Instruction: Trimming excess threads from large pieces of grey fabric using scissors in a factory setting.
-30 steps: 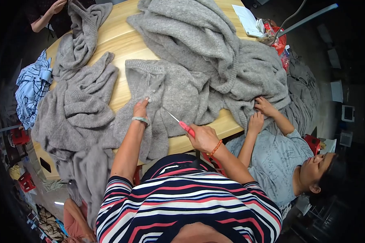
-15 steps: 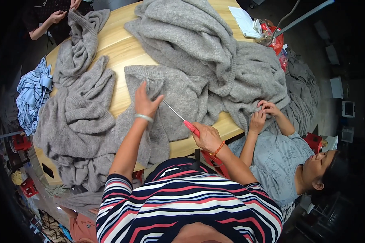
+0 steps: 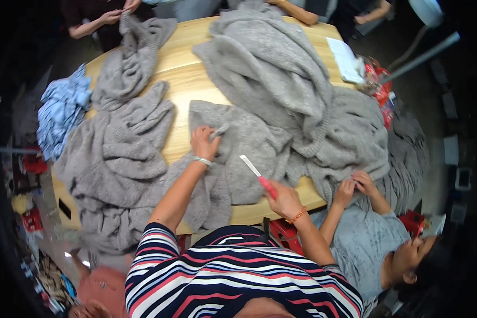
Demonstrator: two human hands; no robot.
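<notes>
Midway along the table's near side lies a grey knitted garment (image 3: 254,130), partly spread out. My left hand (image 3: 204,144) presses on its left part, fingers closed on a small raised fold of the knit. My right hand (image 3: 286,202) grips the red handle of a knife-like tool (image 3: 252,166) with a slim, flat metal blade. The blade points up and left over the garment, apart from my left hand. Whether its tip touches the knit I cannot tell.
Grey knit piles surround me: a tall one (image 3: 281,69) beyond, another (image 3: 116,143) left. Striped blue cloth (image 3: 63,114) lies at the far left. A co-worker (image 3: 355,244) handles knitwear close on my right; others stand across the pale wooden table (image 3: 183,58). White paper (image 3: 344,59) lies far right.
My left hand, spread and raised before, has come down and closed on the knit. The tool now shows its flat blade, its tip farther from my left hand. The whole view has shifted.
</notes>
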